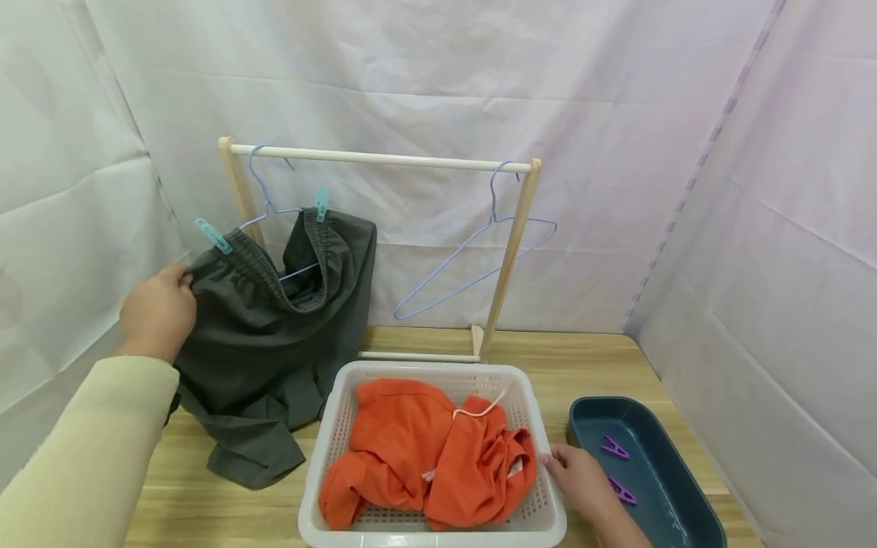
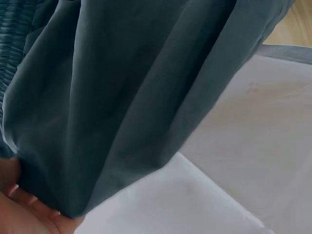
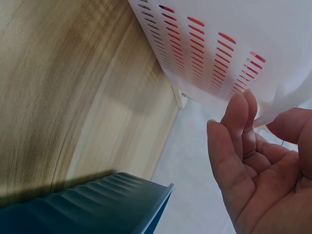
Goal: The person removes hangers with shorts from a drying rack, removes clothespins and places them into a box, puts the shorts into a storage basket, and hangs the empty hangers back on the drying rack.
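Your left hand (image 1: 161, 310) pinches grey pants (image 1: 236, 327), right hand (image 1: 582, 473) pinches basket (image 1: 428, 370); likely straightening hung pants, next calls for left release.

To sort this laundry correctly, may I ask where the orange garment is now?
In the head view, the orange garment lies inside the white basket, bottom centre, right of the dark grey pants and left of the dark blue tray.

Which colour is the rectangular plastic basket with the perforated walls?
The basket is white; the head view shows it best.
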